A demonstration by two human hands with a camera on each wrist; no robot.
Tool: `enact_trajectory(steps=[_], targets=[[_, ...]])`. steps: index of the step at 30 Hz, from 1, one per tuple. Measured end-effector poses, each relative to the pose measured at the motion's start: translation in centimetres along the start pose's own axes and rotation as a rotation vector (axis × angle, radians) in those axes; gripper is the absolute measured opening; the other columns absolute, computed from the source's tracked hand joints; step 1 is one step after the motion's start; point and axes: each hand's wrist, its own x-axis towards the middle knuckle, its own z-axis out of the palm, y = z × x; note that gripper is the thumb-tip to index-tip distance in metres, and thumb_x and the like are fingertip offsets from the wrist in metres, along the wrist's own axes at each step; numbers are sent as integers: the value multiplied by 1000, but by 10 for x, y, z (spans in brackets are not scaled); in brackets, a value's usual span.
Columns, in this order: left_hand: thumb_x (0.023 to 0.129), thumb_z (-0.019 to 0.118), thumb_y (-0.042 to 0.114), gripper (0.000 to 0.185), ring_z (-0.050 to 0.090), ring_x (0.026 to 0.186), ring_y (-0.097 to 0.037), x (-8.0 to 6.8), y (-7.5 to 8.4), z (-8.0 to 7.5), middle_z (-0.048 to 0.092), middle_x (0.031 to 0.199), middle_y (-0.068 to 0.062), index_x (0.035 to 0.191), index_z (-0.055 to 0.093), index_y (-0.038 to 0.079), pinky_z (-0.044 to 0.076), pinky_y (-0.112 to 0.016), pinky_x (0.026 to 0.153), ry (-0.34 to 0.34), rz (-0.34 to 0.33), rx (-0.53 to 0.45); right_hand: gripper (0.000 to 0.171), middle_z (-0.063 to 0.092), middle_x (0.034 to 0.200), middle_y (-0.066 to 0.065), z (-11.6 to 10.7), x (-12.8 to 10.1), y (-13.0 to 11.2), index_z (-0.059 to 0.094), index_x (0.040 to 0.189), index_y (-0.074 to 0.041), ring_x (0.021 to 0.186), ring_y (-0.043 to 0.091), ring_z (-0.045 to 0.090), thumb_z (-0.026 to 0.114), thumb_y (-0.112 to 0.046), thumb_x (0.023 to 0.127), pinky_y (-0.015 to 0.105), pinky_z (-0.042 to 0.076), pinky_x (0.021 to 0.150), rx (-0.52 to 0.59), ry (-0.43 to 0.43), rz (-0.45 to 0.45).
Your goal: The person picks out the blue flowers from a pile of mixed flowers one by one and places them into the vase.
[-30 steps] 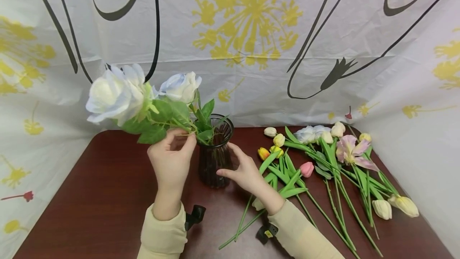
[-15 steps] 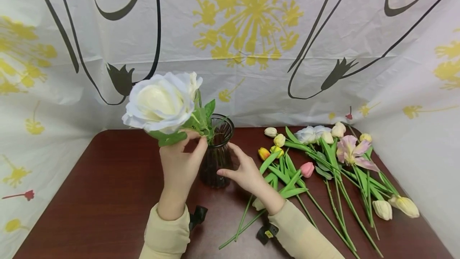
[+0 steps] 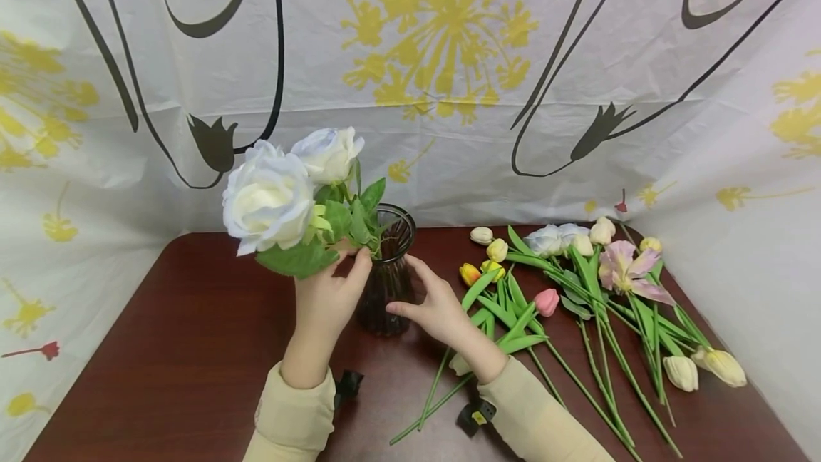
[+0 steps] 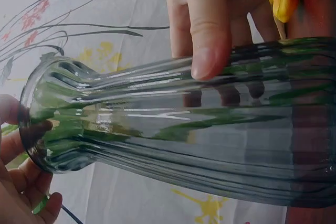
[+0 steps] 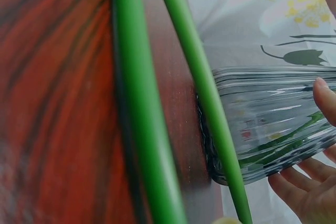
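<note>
The white rose stem (image 3: 282, 209), standing in the ribbed glass vase (image 3: 385, 273) at mid-table, is pinched below the bloom by the left hand (image 3: 327, 298), the vase is steadied by the right hand's (image 3: 436, 309) straight fingers; the stem is judged light, the glass smooth and breakable.

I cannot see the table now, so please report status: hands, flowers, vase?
Left hand grips rose stems at vase mouth. Right hand steadies vase. Loose tulips lie right, clear.
</note>
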Motion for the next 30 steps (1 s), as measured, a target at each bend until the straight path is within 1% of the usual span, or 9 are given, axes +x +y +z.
enact_trajectory(steps=[6, 10, 14, 17, 19, 21, 24, 27, 30], targets=[[81, 66, 2, 11, 57, 89, -30, -2, -2, -2, 63, 82, -11, 70, 67, 2, 43, -45, 83, -23, 16, 27, 84, 47, 141, 10, 0, -1, 0, 35, 148, -9, 122, 24, 51, 80, -24, 79, 41, 46, 95, 5, -2, -6], [81, 67, -2, 2, 58, 93, -29, -5, -3, -2, 64, 90, -13, 83, 68, -1, 45, -41, 84, -20, -13, -17, 84, 47, 141, 10, 0, -1, 0, 35, 147, -9, 122, 24, 51, 81, -24, 79, 41, 46, 95, -1, 3, -5], [80, 69, -6, 21, 57, 97, -25, -8, -2, -1, 62, 99, -13, 100, 63, -3, 45, -34, 86, 17, -84, -129, 84, 47, 141, 10, 0, -1, 1, 35, 148, -9, 121, 25, 52, 81, -23, 79, 40, 46, 95, 2, 6, -6], [78, 70, -8, 31, 56, 99, -24, -10, -3, -1, 60, 103, -14, 107, 58, -6, 45, -30, 87, 44, -105, -176, 84, 47, 141, 10, 0, 0, 1, 34, 148, -9, 122, 25, 52, 80, -23, 79, 40, 46, 95, 7, 2, -11], [78, 70, -8, 44, 54, 103, -24, -11, -5, 0, 57, 112, -15, 118, 51, -8, 43, -30, 90, 54, -97, -186, 84, 47, 141, 10, 0, 0, 1, 34, 148, -9, 122, 24, 51, 80, -23, 79, 40, 46, 95, 4, 0, -12], [80, 70, -3, 57, 51, 109, -25, -14, -8, 1, 52, 122, -15, 129, 42, -8, 41, -30, 94, 68, -84, -197, 84, 48, 141, 9, 0, 0, 1, 34, 148, -9, 122, 24, 52, 80, -23, 79, 40, 46, 95, 0, 2, -14], [86, 71, 18, 75, 43, 121, -26, -19, -14, 3, 39, 139, -14, 142, 27, -6, 36, -32, 100, 91, -51, -190, 83, 48, 140, 9, 0, 0, 1, 35, 147, -9, 121, 24, 52, 80, -23, 79, 40, 46, 95, -1, 6, -17], [87, 70, 38, 86, 37, 128, -27, -25, -21, 5, 32, 146, -15, 145, 23, -6, 32, -35, 105, 110, -20, -206, 83, 48, 140, 9, 0, 0, 1, 35, 147, -9, 121, 23, 52, 80, -23, 79, 40, 46, 95, 4, 6, -23], [85, 70, 42, 90, 36, 130, -27, -32, -27, 6, 32, 147, -16, 144, 23, -7, 32, -36, 105, 118, -5, -221, 83, 49, 140, 9, 0, 0, 0, 35, 147, -9, 122, 23, 52, 80, -22, 79, 39, 46, 95, 4, 6, -27]])
